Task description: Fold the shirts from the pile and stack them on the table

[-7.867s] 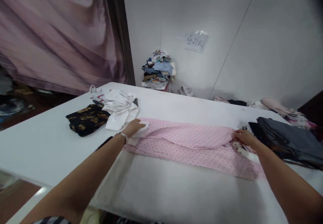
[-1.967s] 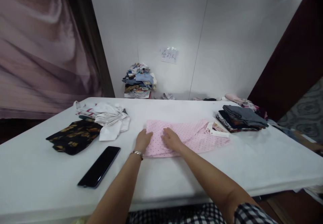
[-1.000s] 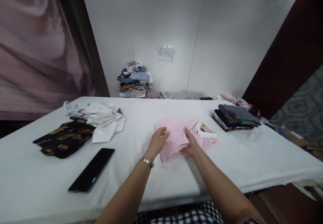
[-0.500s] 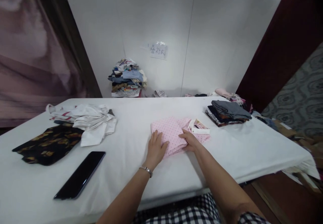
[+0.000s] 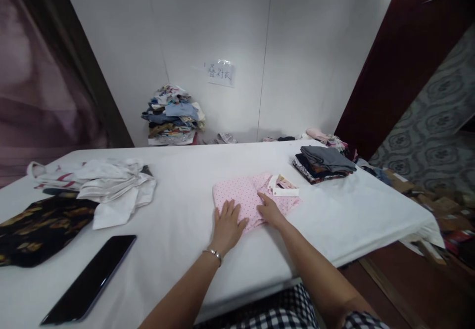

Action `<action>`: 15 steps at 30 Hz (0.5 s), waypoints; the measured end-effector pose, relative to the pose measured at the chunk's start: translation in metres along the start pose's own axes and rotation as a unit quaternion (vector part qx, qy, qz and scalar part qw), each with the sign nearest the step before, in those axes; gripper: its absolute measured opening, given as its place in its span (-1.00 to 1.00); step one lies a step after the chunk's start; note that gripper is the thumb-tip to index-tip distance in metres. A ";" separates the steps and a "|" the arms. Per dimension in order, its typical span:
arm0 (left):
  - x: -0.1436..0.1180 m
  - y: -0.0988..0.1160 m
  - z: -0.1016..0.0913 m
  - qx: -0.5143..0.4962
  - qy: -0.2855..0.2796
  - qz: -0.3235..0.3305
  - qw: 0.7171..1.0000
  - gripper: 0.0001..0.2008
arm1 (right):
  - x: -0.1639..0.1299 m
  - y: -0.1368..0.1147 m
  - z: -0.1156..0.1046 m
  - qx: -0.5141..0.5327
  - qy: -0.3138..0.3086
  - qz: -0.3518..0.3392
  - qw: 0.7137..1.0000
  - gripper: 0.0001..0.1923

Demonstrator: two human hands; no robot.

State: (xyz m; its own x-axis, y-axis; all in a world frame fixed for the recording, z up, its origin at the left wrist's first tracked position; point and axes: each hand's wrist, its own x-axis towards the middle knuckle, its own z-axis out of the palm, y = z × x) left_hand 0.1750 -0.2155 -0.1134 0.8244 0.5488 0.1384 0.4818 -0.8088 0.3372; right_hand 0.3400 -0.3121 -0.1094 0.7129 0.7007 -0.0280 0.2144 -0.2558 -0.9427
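Observation:
A pink shirt with small dark dots (image 5: 237, 190) lies folded into a compact shape on the white-covered table (image 5: 181, 190). Its white collar (image 5: 285, 191) shows at the right end, beyond the folded part. My left hand (image 5: 227, 226) rests flat on the shirt's near left part, fingers spread. At the near right side of the folded part, my right hand (image 5: 272, 211) touches the cloth with its index finger stretched out; its lower fingers are partly hidden.
A folded stack of dark and grey clothes (image 5: 324, 163) sits to the right. On the left are crumpled white garments (image 5: 115, 185), a black floral garment (image 5: 44, 227) and a phone (image 5: 92, 279). Behind the table stands a tall clothes pile (image 5: 172, 116) below a paper sign (image 5: 220, 73).
My right hand has loosened from the fold's edge, its index finger now stretched over the cloth. The fold lies flatter. My left hand stays on the shirt, and the view has shifted right.

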 end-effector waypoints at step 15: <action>0.010 -0.011 -0.014 -0.053 -0.035 0.007 0.998 -0.53 | -0.015 0.011 -0.008 0.023 0.020 0.012 0.999 -0.34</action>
State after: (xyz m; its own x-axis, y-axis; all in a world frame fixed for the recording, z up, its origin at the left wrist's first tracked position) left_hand 0.1739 -0.1982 -0.1029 0.8514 0.5185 0.0795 0.4390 -0.7872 0.4332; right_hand 0.3373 -0.3305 -0.1163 0.7434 0.6677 -0.0393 0.1662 -0.2414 -0.9561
